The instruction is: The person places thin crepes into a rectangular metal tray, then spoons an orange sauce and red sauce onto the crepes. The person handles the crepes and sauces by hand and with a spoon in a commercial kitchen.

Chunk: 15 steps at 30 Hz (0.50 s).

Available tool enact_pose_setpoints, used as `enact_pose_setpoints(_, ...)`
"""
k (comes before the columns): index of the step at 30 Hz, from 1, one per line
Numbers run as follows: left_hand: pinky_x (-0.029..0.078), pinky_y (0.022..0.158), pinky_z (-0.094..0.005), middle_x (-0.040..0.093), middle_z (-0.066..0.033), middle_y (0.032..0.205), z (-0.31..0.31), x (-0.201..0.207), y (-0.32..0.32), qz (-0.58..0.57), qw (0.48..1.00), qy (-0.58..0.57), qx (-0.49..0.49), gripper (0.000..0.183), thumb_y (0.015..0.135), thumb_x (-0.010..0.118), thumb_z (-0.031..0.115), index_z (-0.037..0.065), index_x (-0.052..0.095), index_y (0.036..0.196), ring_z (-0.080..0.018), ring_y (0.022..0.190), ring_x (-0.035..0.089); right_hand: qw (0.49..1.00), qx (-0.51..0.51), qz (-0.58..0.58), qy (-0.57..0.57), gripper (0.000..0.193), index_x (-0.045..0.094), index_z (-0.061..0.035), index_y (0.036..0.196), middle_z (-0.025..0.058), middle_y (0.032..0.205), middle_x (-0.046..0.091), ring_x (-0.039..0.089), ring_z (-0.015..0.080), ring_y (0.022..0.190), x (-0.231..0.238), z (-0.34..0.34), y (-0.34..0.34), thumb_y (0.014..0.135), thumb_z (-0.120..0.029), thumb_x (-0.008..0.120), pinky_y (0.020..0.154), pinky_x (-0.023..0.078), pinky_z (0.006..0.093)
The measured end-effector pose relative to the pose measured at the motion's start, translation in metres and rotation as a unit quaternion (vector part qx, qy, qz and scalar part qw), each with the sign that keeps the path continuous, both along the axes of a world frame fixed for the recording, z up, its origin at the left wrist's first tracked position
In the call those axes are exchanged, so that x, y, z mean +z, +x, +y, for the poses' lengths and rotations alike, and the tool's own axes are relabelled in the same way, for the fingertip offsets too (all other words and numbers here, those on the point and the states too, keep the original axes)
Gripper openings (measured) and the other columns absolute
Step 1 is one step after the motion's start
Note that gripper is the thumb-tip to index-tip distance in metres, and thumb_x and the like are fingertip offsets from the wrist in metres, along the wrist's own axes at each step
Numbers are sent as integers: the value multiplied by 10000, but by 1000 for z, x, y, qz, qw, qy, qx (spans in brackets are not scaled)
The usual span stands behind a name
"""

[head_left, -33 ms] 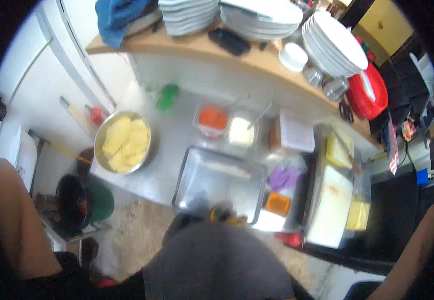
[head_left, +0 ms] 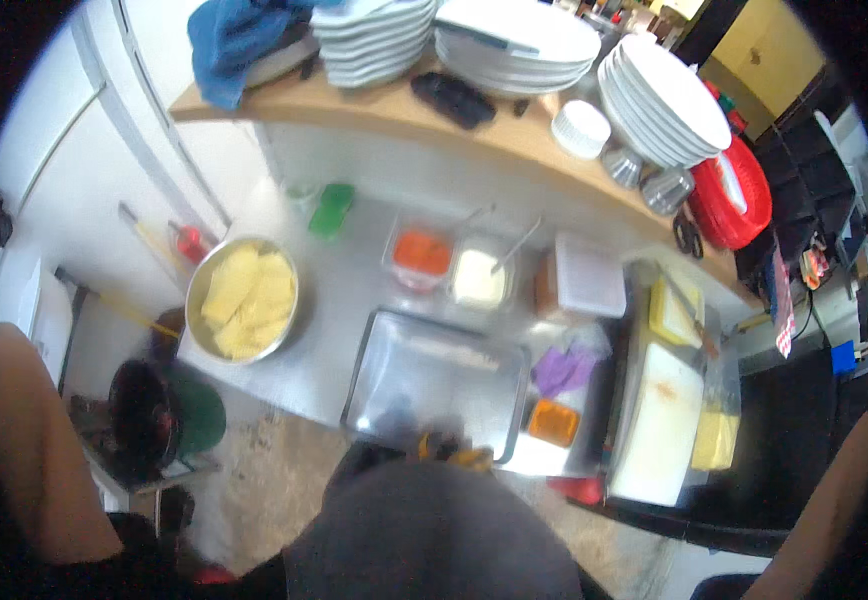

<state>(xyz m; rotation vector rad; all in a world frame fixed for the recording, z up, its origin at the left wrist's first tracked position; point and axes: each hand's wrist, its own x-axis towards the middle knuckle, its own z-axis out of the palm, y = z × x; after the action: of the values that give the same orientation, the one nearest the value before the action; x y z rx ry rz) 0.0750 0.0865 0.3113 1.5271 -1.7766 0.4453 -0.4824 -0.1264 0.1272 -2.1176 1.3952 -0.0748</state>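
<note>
Neither of my hands shows. My left arm (head_left: 34, 450) hangs at the left edge and my right arm (head_left: 824, 510) at the lower right edge, both away from the steel counter (head_left: 329, 330). In front of my grey-clad body (head_left: 424, 540) lies an empty steel baking tray (head_left: 434, 380). To its left stands a metal bowl (head_left: 241, 298) holding pale yellow sheets. Behind the tray are a tub of orange sauce (head_left: 422, 250) and a tub of white cream (head_left: 479, 278), each with a utensil in it.
A white cutting board (head_left: 659, 420) and yellow slices (head_left: 714, 440) lie at the right. A wooden shelf (head_left: 374, 105) carries stacks of white plates (head_left: 664, 95) and a blue cloth (head_left: 234, 40). A dark pan (head_left: 139, 415) sits by a green bin (head_left: 199, 420) at the lower left.
</note>
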Motion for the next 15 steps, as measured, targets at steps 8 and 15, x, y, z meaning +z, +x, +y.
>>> enact_pose_setpoints(8, 495, 940, -415, 646, -146, 1143, -22, 28, -7, -64, 996, 51, 21, 230, 958, 651, 217, 53, 663, 1118, -300, 1046, 623, 999, -9, -40, -11, 176, 545, -95, 1043, 4, 827, 463, 431, 128, 697, 13, -24, -6, 992, -262, 568, 600, 369, 296)
enact_pose_setpoints(15, 502, 913, -413, 643, -145, 1119, -28, 75, -60, -90, 995, 39, 3, 229, 957, 642, 228, 61, 657, 1112, -303, 1013, 627, 925, 27, -333, -180, 184, 540, -96, 1052, -1, 828, 448, 417, 124, 694, 127, -73, 3, 999, -271, 553, 598, 360, 296)
